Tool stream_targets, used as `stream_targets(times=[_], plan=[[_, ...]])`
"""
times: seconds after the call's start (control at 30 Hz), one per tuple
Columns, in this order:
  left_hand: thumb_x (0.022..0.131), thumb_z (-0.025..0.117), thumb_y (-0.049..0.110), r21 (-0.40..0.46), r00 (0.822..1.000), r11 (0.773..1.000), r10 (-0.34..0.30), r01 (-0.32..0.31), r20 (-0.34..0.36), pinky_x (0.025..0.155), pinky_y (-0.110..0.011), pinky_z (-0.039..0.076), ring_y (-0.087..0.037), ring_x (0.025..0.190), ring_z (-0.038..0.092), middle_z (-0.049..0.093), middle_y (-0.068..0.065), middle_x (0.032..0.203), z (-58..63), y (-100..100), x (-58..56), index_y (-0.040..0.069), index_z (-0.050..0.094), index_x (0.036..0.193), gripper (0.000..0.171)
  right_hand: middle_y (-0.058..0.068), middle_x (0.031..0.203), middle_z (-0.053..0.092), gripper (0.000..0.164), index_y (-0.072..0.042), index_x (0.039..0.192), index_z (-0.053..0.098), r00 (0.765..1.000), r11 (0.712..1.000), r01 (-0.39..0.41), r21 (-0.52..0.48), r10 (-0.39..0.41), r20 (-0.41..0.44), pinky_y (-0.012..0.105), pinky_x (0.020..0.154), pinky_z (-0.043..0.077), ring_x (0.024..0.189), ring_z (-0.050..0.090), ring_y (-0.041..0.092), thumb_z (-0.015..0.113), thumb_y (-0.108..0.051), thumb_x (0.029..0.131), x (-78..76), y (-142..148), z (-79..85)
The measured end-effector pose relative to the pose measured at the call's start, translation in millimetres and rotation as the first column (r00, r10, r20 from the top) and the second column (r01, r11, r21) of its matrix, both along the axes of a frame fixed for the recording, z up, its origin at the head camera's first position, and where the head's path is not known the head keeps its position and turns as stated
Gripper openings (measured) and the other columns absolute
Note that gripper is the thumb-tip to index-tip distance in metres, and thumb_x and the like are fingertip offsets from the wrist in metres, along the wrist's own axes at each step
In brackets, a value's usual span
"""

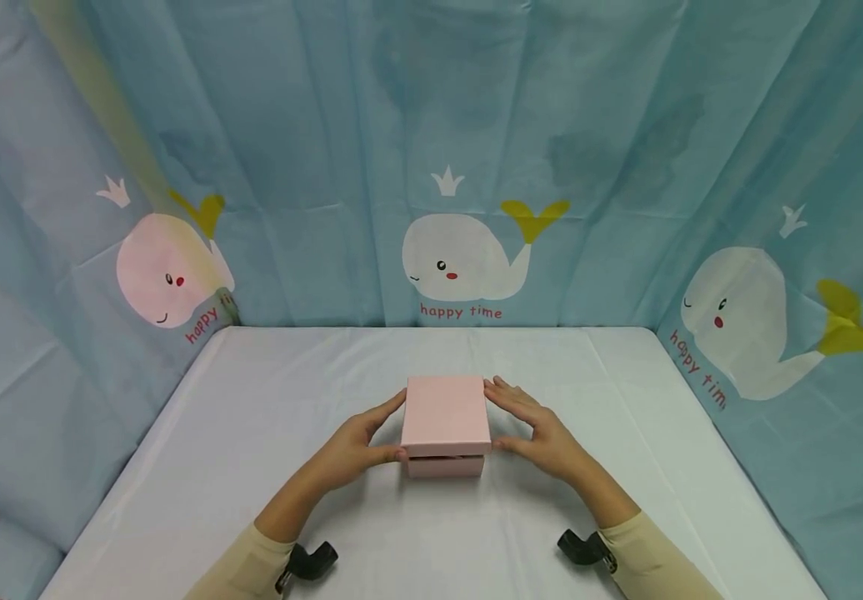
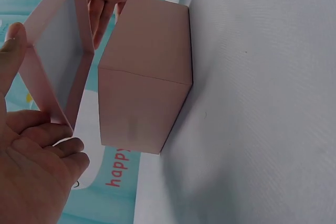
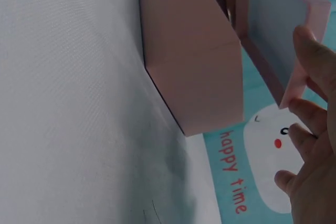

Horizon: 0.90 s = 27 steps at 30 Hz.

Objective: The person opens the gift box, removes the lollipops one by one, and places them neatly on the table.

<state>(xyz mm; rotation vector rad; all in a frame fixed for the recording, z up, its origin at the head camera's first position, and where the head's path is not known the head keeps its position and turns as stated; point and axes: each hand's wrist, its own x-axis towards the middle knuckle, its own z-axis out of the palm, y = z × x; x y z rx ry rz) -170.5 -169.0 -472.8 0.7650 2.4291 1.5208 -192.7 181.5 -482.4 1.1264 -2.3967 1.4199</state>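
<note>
A person's left hand [image 1: 345, 452] and right hand [image 1: 549, 443] are gripping a pink lid [image 1: 446, 412] (probably light, stiff, best held by its sides) between thumbs and fingers, the box [image 1: 445, 467] standing below the fingertips.

White surface [image 1: 371, 542] is meeting blue curtain [image 1: 289, 167] at back — curtain's lining L & R sides. Ctr whale print [image 1: 469, 258] is smiling under white crown [image 1: 447, 182], w/ red "happy time" txt [image 1: 442, 311] running below. L whale [image 1: 154, 275] & R whale [image 1: 742, 308] are tilting — R one's yellow tail [image 1: 844, 321] is fanning out.
</note>
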Motion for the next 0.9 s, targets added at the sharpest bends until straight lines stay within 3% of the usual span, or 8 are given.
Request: stream_targets(times=[0.1, 0.23, 0.37, 0.43, 0.53, 0.6, 0.73, 0.9], plan=[[0.086, 0.081, 0.032, 0.007, 1.0, 1.0, 0.002, -0.002, -0.006, 0.126, -0.055, 0.021, -0.025, 0.157, 0.019, 0.025, 0.006, 0.168, 1.4, 0, 0.6, 0.026, 0.028, 0.163, 0.094, 0.025, 0.154, 0.047, 0.072, 0.004, 0.146, 0.052, 0.999, 0.999, 0.032, -0.009, -0.032, -0.006, 0.045, 0.129, 0.019, 0.146, 0.034, 0.05, 0.082, 0.002, 0.081, 0.7, -3, 2.4], [0.083, 0.085, 0.023, 0.019, 1.0, 1.0, -0.005, 0.006, -0.007, 0.125, -0.057, 0.021, -0.028, 0.157, 0.02, 0.028, 0.006, 0.167, 3.2, -2, 0.9, 0.024, 0.031, 0.162, 0.096, 0.02, 0.153, 0.05, 0.07, 0.001, 0.146, 0.055, 0.998, 0.998, 0.068, -0.017, -0.068, 0.005, 0.054, 0.126, 0.02, 0.147, 0.037, 0.045, 0.082, 0.0, 0.081, 0.9, -5, 2.8], [0.084, 0.085, 0.022, 0.012, 1.0, 1.0, -0.012, 0.012, -0.013, 0.126, -0.049, 0.024, -0.024, 0.156, 0.023, 0.03, 0.008, 0.166, 5.1, -5, 1.0, 0.026, 0.032, 0.162, 0.094, 0.012, 0.152, 0.054, 0.068, -0.007, 0.146, 0.057, 0.995, 0.995, 0.098, -0.017, -0.098, 0.009, 0.05, 0.127, 0.023, 0.147, 0.04, 0.039, 0.083, -0.007, 0.083, 0.9, -4, 2.4], [0.086, 0.083, 0.024, 0.017, 0.999, 1.0, -0.022, 0.022, -0.023, 0.126, -0.041, 0.025, -0.021, 0.156, 0.024, 0.032, 0.008, 0.166, 5.6, -5, 0.7, 0.026, 0.034, 0.161, 0.09, 0.007, 0.152, 0.055, 0.066, -0.011, 0.146, 0.058, 0.993, 0.993, 0.115, -0.027, -0.114, 0.037, 0.046, 0.127, 0.026, 0.147, 0.041, 0.035, 0.083, -0.012, 0.085, 1.7, -3, 2.8], [0.09, 0.079, 0.028, 0.029, 0.999, 0.999, -0.023, 0.024, -0.037, 0.125, -0.031, 0.027, -0.021, 0.154, 0.028, 0.036, 0.007, 0.164, 4.8, -5, 0.5, 0.027, 0.038, 0.159, 0.08, 0.0, 0.151, 0.056, 0.062, -0.018, 0.145, 0.061, 0.985, 0.989, 0.146, -0.04, -0.141, 0.099, 0.049, 0.126, 0.029, 0.148, 0.042, 0.03, 0.083, -0.018, 0.087, 4.0, -1, 3.2], [0.094, 0.074, 0.032, 0.021, 0.998, 1.0, 0.007, -0.006, -0.057, 0.123, -0.032, 0.032, -0.021, 0.152, 0.034, 0.041, 0.006, 0.161, 4.0, -4, 0.7, 0.028, 0.042, 0.157, 0.071, -0.002, 0.15, 0.056, 0.06, -0.02, 0.143, 0.062, 0.978, 0.986, 0.162, -0.045, -0.154, 0.139, 0.055, 0.123, 0.033, 0.148, 0.042, 0.028, 0.082, -0.021, 0.087, 6.0, -1, 3.6], [0.098, 0.068, 0.036, -0.012, 0.99, 0.992, 0.121, -0.122, -0.076, 0.119, -0.047, 0.041, -0.021, 0.146, 0.044, 0.052, 0.008, 0.153, 4.9, 2, 2.4, 0.032, 0.052, 0.151, 0.055, 0.0, 0.152, 0.054, 0.055, -0.022, 0.143, 0.063, 0.965, 0.98, 0.197, -0.029, -0.189, 0.18, 0.063, 0.117, 0.037, 0.147, 0.043, 0.029, 0.079, -0.023, 0.09, 10.3, -1, 2.4], [0.099, 0.066, 0.037, -0.002, 0.977, 0.978, 0.21, -0.21, -0.046, 0.118, -0.054, 0.041, -0.022, 0.145, 0.046, 0.056, 0.008, 0.149, 9.8, 10, 0.9, 0.031, 0.057, 0.147, 0.048, 0.005, 0.15, 0.057, 0.047, -0.024, 0.141, 0.065, 0.942, 0.964, 0.266, -0.014, -0.257, 0.216, 0.066, 0.114, 0.04, 0.144, 0.047, 0.032, 0.074, -0.025, 0.095, 11.6, -4, 3.1]])
